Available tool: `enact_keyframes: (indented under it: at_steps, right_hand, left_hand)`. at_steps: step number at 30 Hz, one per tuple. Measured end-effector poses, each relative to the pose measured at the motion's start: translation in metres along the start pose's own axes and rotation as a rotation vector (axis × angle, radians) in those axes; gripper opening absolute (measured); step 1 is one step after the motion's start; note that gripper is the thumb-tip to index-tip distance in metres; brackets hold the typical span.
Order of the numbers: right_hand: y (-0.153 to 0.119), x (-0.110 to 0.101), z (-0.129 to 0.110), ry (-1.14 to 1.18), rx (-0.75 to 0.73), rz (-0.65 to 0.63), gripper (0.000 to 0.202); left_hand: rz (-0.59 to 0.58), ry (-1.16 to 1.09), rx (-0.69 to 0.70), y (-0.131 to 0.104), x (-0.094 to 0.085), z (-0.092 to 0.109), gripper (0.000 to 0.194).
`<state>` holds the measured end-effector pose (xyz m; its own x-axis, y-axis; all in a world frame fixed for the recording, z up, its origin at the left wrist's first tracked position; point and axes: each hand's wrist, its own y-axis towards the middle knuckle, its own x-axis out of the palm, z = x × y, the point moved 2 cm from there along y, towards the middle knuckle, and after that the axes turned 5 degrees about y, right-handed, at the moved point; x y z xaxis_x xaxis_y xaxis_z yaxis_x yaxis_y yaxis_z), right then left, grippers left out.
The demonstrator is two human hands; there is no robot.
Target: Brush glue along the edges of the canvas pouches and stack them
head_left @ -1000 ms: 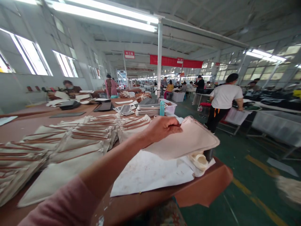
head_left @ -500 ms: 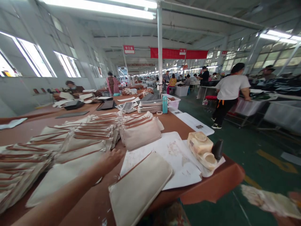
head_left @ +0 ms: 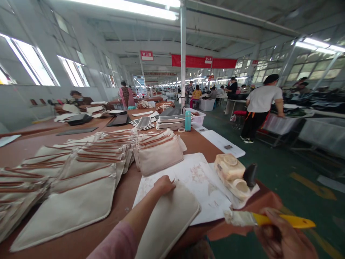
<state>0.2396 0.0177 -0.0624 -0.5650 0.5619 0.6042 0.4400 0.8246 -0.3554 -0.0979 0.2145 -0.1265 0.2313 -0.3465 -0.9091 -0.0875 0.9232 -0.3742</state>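
My left hand is at the top edge of a cream pouch, fingers curled closed over it. This pouch lies at a slant at the table's near edge, partly over a stained white sheet; my forearm hides its left side. Off the table's right corner, my right hand grips a paintbrush by its yellow handle. Its pale, clotted bristles point left toward the sheet. Behind them, a stained plastic container with a round opening stands on the paper.
Rows of cream pouches with brown edging fan across the left of the brown table. Another stack leans behind the sheet. Farther back are a turquoise bottle and a tape roll. Several people work beyond.
My left hand has moved right from beside the pouch rows onto the slanted pouch. My right hand has brought the brush from the lower right corner up and left toward the table.
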Motion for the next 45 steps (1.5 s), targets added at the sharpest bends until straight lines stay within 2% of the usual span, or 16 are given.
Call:
enact_keyframes:
  at_steps: [3, 6, 9, 14, 18, 21, 24, 28, 30, 34, 36, 39, 42, 45]
  right_hand:
    - [-0.005, 0.029, 0.008, -0.016, -0.082, -0.081, 0.037]
    - [-0.003, 0.048, 0.014, -0.030, -0.130, -0.143, 0.036]
    - [0.000, 0.062, 0.012, -0.068, -0.206, -0.211, 0.039]
    - [-0.007, 0.082, 0.003, -0.222, -0.320, -0.348, 0.043]
    - [-0.018, 0.095, 0.001, -0.365, -0.402, -0.428, 0.041]
    - [-0.024, 0.100, -0.005, -0.465, -0.501, -0.454, 0.042]
    - [-0.032, 0.098, -0.015, -0.484, -0.597, -0.422, 0.039]
    - [-0.044, 0.092, -0.017, -0.524, -0.687, -0.466, 0.034]
    - [-0.047, 0.090, -0.015, -0.552, -0.709, -0.502, 0.035]
    - [-0.040, 0.083, -0.026, -0.479, -0.723, -0.392, 0.036]
    - [-0.034, 0.080, -0.031, -0.377, -0.624, -0.372, 0.035]
    - [-0.031, 0.080, -0.030, -0.258, -0.458, -0.412, 0.035]
    - [-0.039, 0.082, -0.024, -0.232, -0.408, -0.455, 0.035]
    - [-0.051, 0.079, -0.026, -0.309, -0.363, -0.527, 0.034]
  left_hand:
    - [0.001, -0.083, 0.027, -0.012, -0.003, 0.003, 0.029]
    - [0.053, -0.218, 0.108, -0.036, -0.007, 0.010, 0.023]
    - [0.060, -0.383, 0.252, -0.072, -0.013, 0.019, 0.024]
    - [-0.011, -0.656, 0.532, -0.142, -0.032, 0.035, 0.027]
    - [-0.054, -0.764, 0.689, -0.184, -0.047, 0.046, 0.009]
    - [-0.110, -0.781, 0.735, -0.202, -0.051, 0.051, 0.012]
    - [-0.154, -0.824, 0.731, -0.210, -0.050, 0.051, 0.013]
    - [-0.138, -0.785, 0.757, -0.216, -0.050, 0.052, 0.017]
    - [-0.108, -0.704, 0.791, -0.220, -0.051, 0.053, 0.022]
    - [0.011, -0.572, 0.827, -0.232, -0.053, 0.056, 0.028]
    - [0.121, -0.518, 0.871, -0.239, -0.055, 0.057, 0.024]
    - [0.320, -0.417, 1.001, -0.249, -0.057, 0.060, 0.013]
    - [0.493, -0.272, 1.125, -0.257, -0.060, 0.061, 0.009]
    - [0.600, -0.127, 1.162, -0.262, -0.064, 0.060, 0.013]
